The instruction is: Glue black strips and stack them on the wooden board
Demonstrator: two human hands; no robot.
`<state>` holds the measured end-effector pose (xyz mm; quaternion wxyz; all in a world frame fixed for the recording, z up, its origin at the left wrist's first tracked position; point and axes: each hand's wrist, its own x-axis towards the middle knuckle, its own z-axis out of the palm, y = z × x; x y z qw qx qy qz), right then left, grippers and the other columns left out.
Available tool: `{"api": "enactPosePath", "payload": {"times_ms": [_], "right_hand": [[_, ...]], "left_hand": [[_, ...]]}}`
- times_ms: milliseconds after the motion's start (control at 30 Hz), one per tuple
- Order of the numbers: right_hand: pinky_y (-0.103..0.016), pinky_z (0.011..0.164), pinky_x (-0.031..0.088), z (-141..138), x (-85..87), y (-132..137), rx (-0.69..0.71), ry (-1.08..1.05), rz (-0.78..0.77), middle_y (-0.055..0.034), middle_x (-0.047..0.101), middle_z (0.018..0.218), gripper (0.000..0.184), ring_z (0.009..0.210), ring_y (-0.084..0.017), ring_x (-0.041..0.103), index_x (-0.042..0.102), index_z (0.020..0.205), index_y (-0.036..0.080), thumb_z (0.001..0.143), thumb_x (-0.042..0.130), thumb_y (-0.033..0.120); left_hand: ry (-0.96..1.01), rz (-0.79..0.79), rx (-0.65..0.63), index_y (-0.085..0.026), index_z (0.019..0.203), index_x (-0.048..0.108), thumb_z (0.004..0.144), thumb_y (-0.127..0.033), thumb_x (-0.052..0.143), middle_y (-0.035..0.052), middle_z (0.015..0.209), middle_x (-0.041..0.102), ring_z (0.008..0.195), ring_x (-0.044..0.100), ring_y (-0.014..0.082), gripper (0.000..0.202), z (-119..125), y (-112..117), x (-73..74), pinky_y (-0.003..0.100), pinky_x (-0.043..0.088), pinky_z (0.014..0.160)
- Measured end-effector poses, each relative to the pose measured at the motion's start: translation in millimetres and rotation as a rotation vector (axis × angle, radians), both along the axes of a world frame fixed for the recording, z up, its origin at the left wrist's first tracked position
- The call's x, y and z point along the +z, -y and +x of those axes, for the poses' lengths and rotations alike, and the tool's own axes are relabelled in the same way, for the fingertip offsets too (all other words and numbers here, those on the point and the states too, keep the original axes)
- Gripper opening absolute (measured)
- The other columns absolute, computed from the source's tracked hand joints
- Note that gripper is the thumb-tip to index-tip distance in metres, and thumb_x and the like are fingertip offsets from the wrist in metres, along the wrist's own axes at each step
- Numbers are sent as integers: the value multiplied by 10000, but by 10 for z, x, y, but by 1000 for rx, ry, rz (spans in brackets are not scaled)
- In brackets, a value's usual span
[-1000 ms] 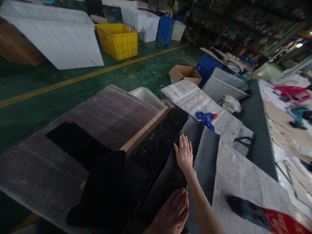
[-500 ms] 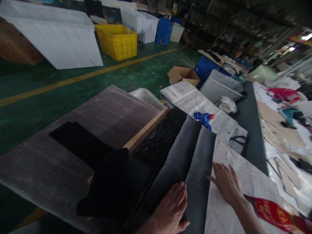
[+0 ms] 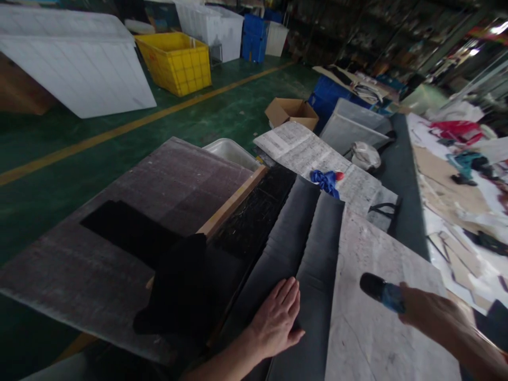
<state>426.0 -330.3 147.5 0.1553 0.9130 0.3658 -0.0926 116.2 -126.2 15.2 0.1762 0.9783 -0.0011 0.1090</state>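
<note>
My left hand (image 3: pixel 277 317) lies flat on a dark grey sheet (image 3: pixel 273 254), its fingers stretched out near the wavy seam. A second dark grey strip (image 3: pixel 321 248) lies right of that seam, under my left thumb. Over the pale board to the right, my right hand (image 3: pixel 420 307) grips a brush-like tool (image 3: pixel 377 288) with a rounded dark head and a bluish middle. The tool points left, apart from the strips. Its exact kind is hard to make out. Left of the sheets are a glossy black surface (image 3: pixel 254 211) and a wooden strip (image 3: pixel 234 201).
Black cloth (image 3: pixel 174 286) is draped over a brownish board (image 3: pixel 159 185) on the left. A crumpled blue item (image 3: pixel 325 181) lies on the far board. A cardboard box (image 3: pixel 293 112) and a yellow bin (image 3: pixel 174 63) stand beyond; scraps cover the right-hand table (image 3: pixel 448 180).
My right hand has left the strip's right edge, moved right and now holds the dark-headed tool. My left hand stays flat on the sheet. The red item at lower right is no longer visible.
</note>
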Motion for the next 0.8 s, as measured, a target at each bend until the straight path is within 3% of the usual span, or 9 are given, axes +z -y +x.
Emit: {"api": "enactPosePath", "payload": {"times_ms": [100, 200, 233, 300, 367, 433, 567, 733, 800], "right_hand": [[-368, 431, 417, -140, 285, -133, -261, -207, 199, -17, 575, 461, 226, 421, -259, 577, 604, 689, 266, 603, 750, 415], [-410, 492, 517, -453, 409, -471, -433, -543, 759, -66, 705, 768, 391, 610, -294, 670, 658, 990, 263, 702, 702, 524], [-441, 543, 556, -567, 396, -610, -453, -600, 1004, -88, 718, 928, 455, 724, -319, 698, 631, 1118, 284, 745, 663, 542], [-509, 784, 597, -772, 294, -898, -439, -652, 1311, -111, 646, 1226, 564, 1074, -359, 666, 521, 1341, 345, 821, 574, 556], [-544, 955, 544, -938, 121, -1168, -438, -666, 1472, -101, 578, 1332, 548, 1234, -341, 586, 501, 1375, 339, 851, 572, 482], [-549, 1016, 505, -1081, -70, -1383, -439, -748, 1592, -59, 590, 1283, 494, 1231, -293, 590, 537, 1316, 335, 835, 640, 378], [-484, 996, 523, -1380, -380, -1574, -432, -842, 1622, -10, 611, 1125, 454, 1118, -241, 643, 595, 1150, 301, 739, 782, 250], [-494, 1059, 484, -1625, -634, -1472, -199, -680, 1308, -40, 633, 1151, 350, 1120, -247, 629, 597, 1102, 288, 788, 753, 279], [-503, 1071, 478, -1645, -691, -1432, -143, -661, 1258, -45, 634, 1183, 414, 1129, -252, 627, 572, 1162, 310, 788, 751, 306]], "left_hand": [[-5, 4, -18, 22, 1462, 361, 1014, -551, 288, 201, 1561, 389, 1492, 282, 307, 732, 4, -2, -4, 411, 97, 1240], [-3, 6, -32, 30, 1442, 394, 1014, -530, 310, 200, 1533, 432, 1487, 291, 303, 709, 1, 0, -9, 409, 108, 1246], [-3, 3, -35, 29, 1440, 399, 1013, -522, 324, 199, 1533, 433, 1488, 289, 303, 702, 0, 1, -8, 406, 114, 1247], [-4, -5, -34, 28, 1442, 398, 1010, -509, 346, 197, 1540, 423, 1490, 283, 301, 691, -2, 0, 0, 395, 124, 1249], [-17, -16, -32, 27, 1448, 390, 1010, -500, 353, 195, 1546, 414, 1493, 278, 299, 686, 0, -1, 12, 387, 133, 1248], [-33, -25, -34, 31, 1451, 381, 1010, -496, 357, 198, 1550, 406, 1495, 273, 298, 687, 3, -3, 23, 384, 143, 1246], [-48, -35, -37, 39, 1455, 365, 1004, -488, 377, 203, 1557, 392, 1502, 252, 302, 694, 5, 2, 26, 385, 136, 1249], [-34, -76, -19, 13, 1416, 427, 990, -474, 418, 182, 1499, 469, 1450, 347, 299, 647, 1, 28, -11, 391, 146, 1251], [-18, -96, -17, -9, 1373, 482, 987, -467, 429, 174, 1470, 497, 1420, 385, 298, 601, 5, 39, -27, 401, 161, 1250]]}}
